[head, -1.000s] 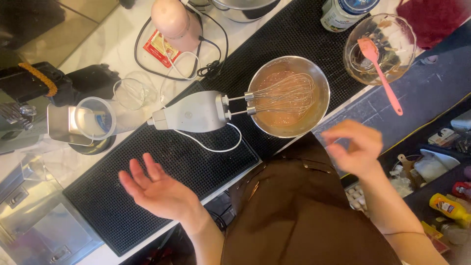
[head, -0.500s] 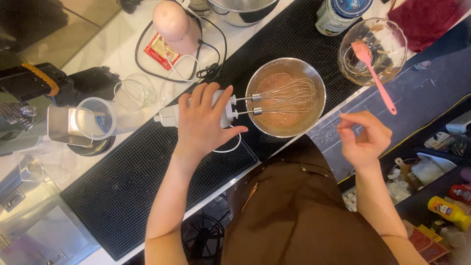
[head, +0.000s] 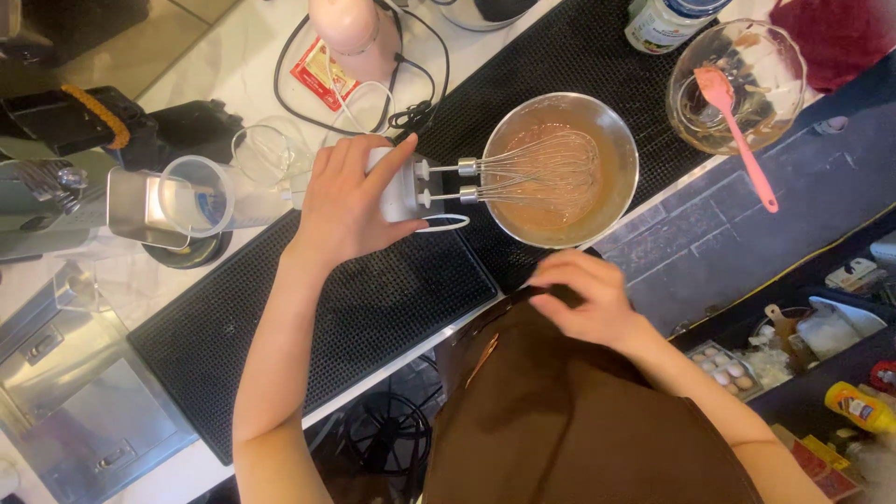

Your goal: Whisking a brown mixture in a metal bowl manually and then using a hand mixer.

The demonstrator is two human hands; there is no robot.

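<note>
Now my left hand (head: 347,201) wrapped on the white hand mixer (head: 399,185), whisks (head: 537,168) in the steel bowl (head: 621,149) of batter, right hand (head: 583,297) fingers loosely curled, holding nothing, at my brown apron (head: 569,420)

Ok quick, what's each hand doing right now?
Left hand: closed around the white hand mixer.
Right hand: holds nothing, fingers bent, resting on the brown apron.

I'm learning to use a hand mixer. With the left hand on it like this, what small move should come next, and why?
Probably close the left hand firmly around the white hand mixer and lift it. It lies on its side on the black mat, its whisks resting in the batter in the metal bowl. The right hand is at the apron.
</note>
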